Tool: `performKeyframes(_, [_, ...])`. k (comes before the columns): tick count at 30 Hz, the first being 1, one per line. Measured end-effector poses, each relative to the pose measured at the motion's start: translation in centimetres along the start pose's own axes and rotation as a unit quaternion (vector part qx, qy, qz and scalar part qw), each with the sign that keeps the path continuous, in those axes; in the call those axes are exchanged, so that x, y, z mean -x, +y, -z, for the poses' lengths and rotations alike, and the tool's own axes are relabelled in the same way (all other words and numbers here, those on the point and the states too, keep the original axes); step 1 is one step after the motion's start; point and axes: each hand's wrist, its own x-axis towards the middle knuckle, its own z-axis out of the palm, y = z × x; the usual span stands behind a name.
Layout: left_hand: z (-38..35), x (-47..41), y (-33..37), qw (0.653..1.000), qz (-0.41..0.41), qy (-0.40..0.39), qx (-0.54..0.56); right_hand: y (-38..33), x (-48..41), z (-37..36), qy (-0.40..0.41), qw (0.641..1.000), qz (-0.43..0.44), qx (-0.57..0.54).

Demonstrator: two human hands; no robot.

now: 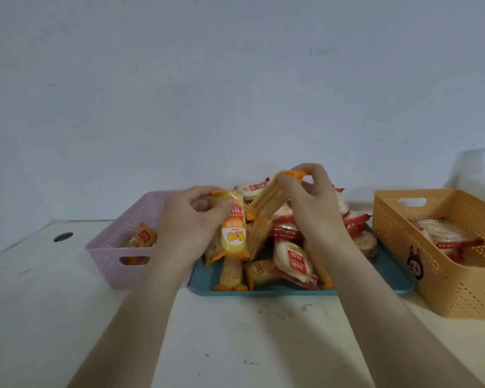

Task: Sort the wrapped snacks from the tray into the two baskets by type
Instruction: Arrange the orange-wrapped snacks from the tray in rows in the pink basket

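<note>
A teal tray [387,278] in the middle holds a pile of orange-wrapped and red-wrapped snacks [291,259]. My left hand [188,222] grips an orange-wrapped snack [233,233] upright above the tray's left side. My right hand [311,200] pinches the top end of another orange-wrapped snack [263,200], which hangs slanted over the pile. A pink basket [109,253] to the left holds orange-wrapped snacks [142,238]. An orange basket [443,278] to the right holds red-wrapped snacks [448,236].
Everything stands on a white table [249,345] against a pale wall. A round hole [63,236] sits in the tabletop at the far left. Small dark marks dot the table surface near me.
</note>
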Motion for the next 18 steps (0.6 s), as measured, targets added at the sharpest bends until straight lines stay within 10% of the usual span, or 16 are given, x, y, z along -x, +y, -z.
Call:
performKeyframes(6, [0.3,-0.1,0.9,0.98,0.063,-0.026,0.188,1.9,0.1,-2.2,-0.039,0.989,-0.129,-0.066])
performKeyframes(14, [0.8,-0.7,0.6,0.951,0.106,-0.053,0.284,0.8,1.6,-3.4,-0.161,0.973,0.055,0.153])
performKeyframes(18, [1.2,-0.9,0.7,0.932,0.113,-0.052,0.339,-0.1,1.3,-2.2,-0.233,0.955,-0.022,0.184])
